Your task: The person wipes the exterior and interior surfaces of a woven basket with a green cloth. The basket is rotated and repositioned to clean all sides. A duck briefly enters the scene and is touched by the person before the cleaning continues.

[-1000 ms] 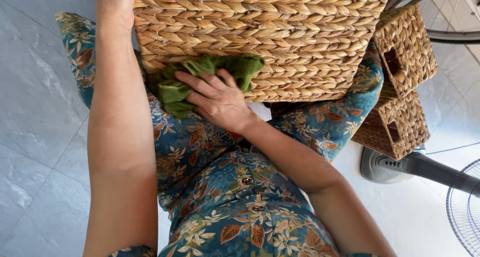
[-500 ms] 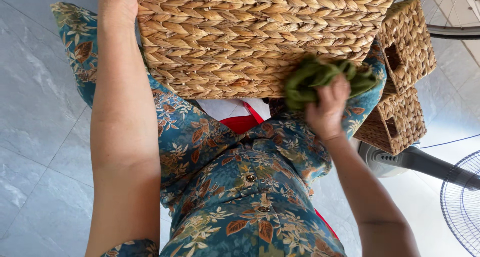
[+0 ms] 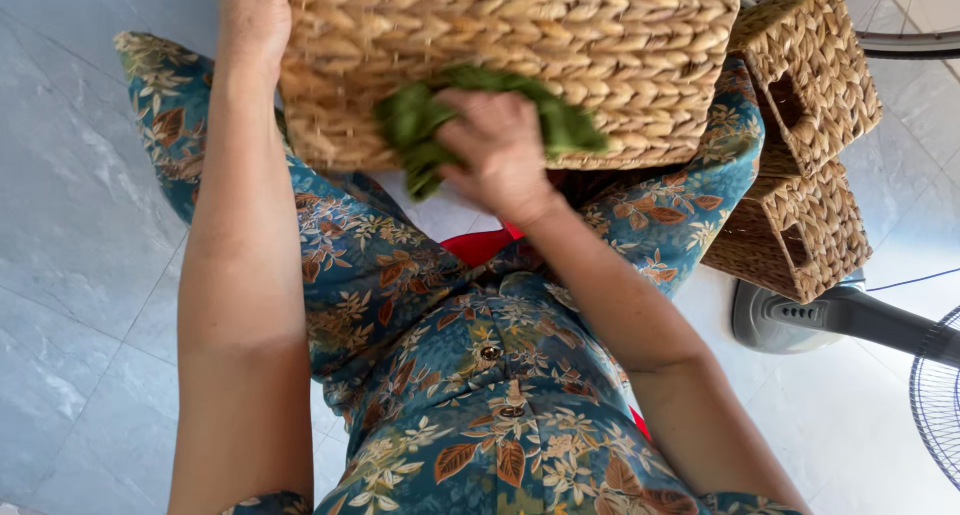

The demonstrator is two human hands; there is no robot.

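A large woven straw basket (image 3: pixel 600 45) rests on my lap, its side facing me. My right hand (image 3: pixel 500 150) is closed on a green cloth (image 3: pixel 420 125) and presses it against the lower middle of the basket's wall. My left hand (image 3: pixel 255 20) grips the basket's left edge at the top of the frame; its fingers are partly cut off. I am seated, wearing a blue floral garment (image 3: pixel 470 375).
Two smaller woven baskets (image 3: pixel 800 165) are stacked on the floor to my right. A standing fan's grey base (image 3: pixel 800 320) and grille (image 3: pixel 940 395) sit at the lower right. Grey tiled floor (image 3: pixel 70 225) lies to my left.
My right hand has swept the green cloth along the basket's wall, from left to the right end, then back toward the middle. The left hand has stayed on the edge.
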